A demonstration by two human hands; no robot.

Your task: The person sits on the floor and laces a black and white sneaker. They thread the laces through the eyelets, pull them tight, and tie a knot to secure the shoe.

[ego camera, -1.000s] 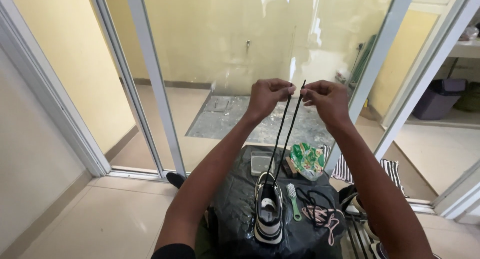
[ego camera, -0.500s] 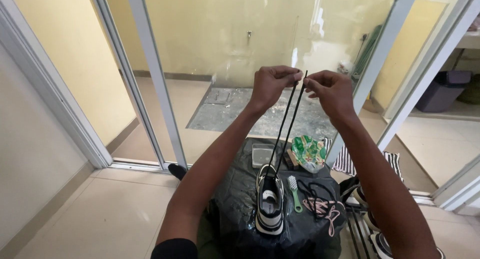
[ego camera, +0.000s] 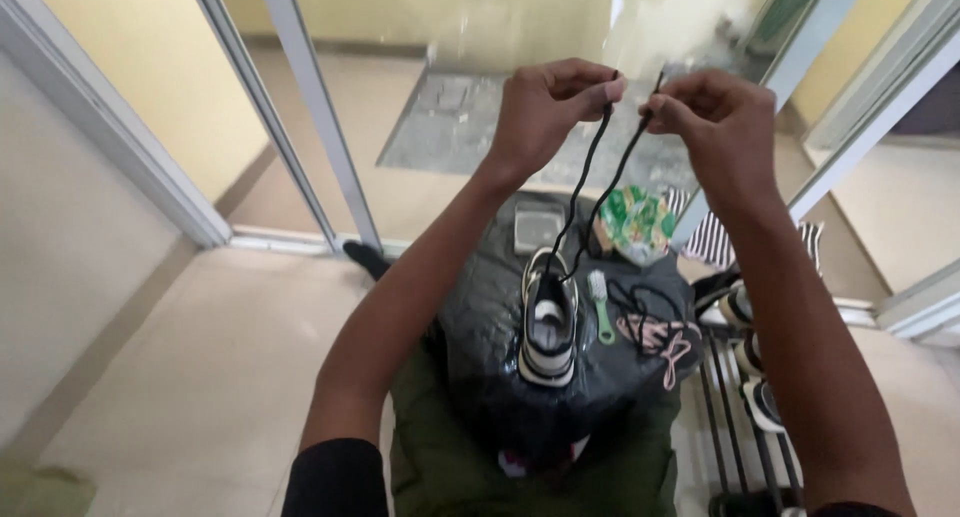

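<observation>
I have the left hand [ego camera: 545, 107] and right hand [ego camera: 715, 112] each pinching an end of the black lace [ego camera: 590, 192] above the shoe [ego camera: 549, 322], evening them up; threading the next eyelets should follow.

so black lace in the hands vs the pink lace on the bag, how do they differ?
The black lace is pulled taut upward, one end pinched in the left hand, the other in the right hand, and runs down to the sneaker. The pink lace lies loose and tangled on the black bag, touched by neither hand. Both are thin shoelaces.
</observation>
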